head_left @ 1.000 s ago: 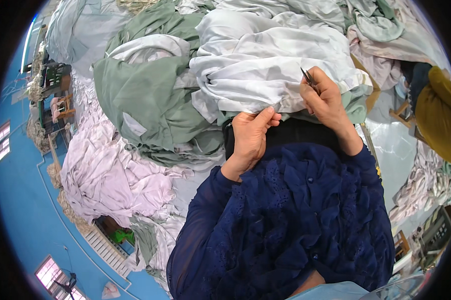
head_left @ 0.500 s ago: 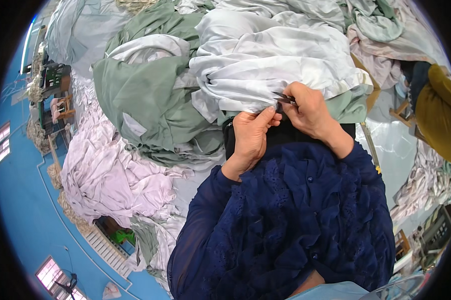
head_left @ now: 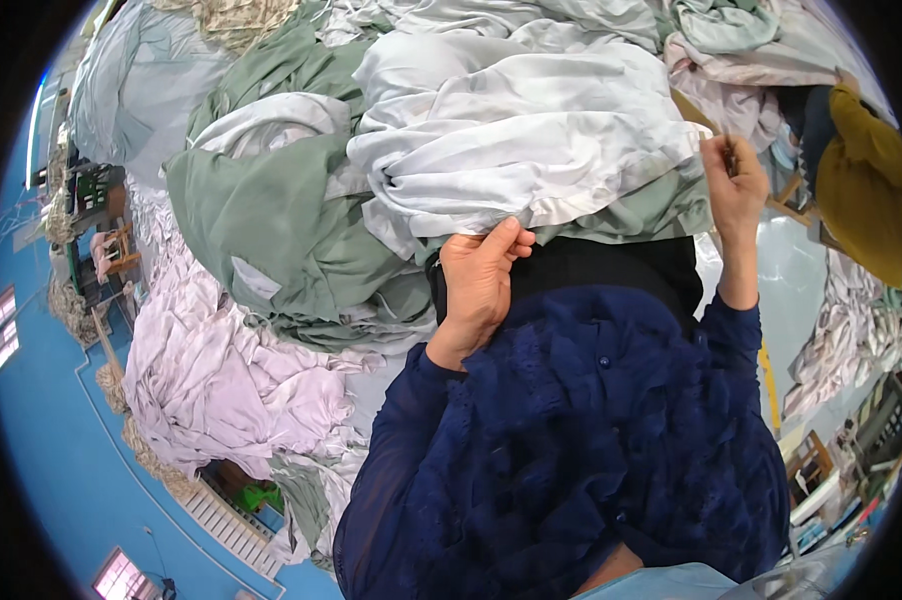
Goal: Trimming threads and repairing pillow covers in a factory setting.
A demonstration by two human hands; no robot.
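Note:
A pale white-grey cloth (head_left: 511,130) with a green underside (head_left: 631,215) lies bunched across my lap. At its near edge my left hand (head_left: 481,285) is closed, thumb on top, pinching the hem. My right hand (head_left: 736,190) is closed at the cloth's right-hand corner, with dark thread snips (head_left: 731,155) tucked in its fingers. Its fingertips touch the corner, and they partly hide the snips. Between the two hands the hem runs along the near side of the cloth, over black fabric (head_left: 601,275) on my lap.
Heaped green cloth (head_left: 261,200) lies left of my work, with a pale pink-lilac pile (head_left: 241,370) nearer. More cloth is piled at the far side. At the right, a person in a mustard garment (head_left: 861,190) is beside a wooden stool (head_left: 791,198).
My right hand has moved right with the snips, from beside my left hand to the cloth's corner. My left hand keeps its pinch on the hem. The view has shifted slightly.

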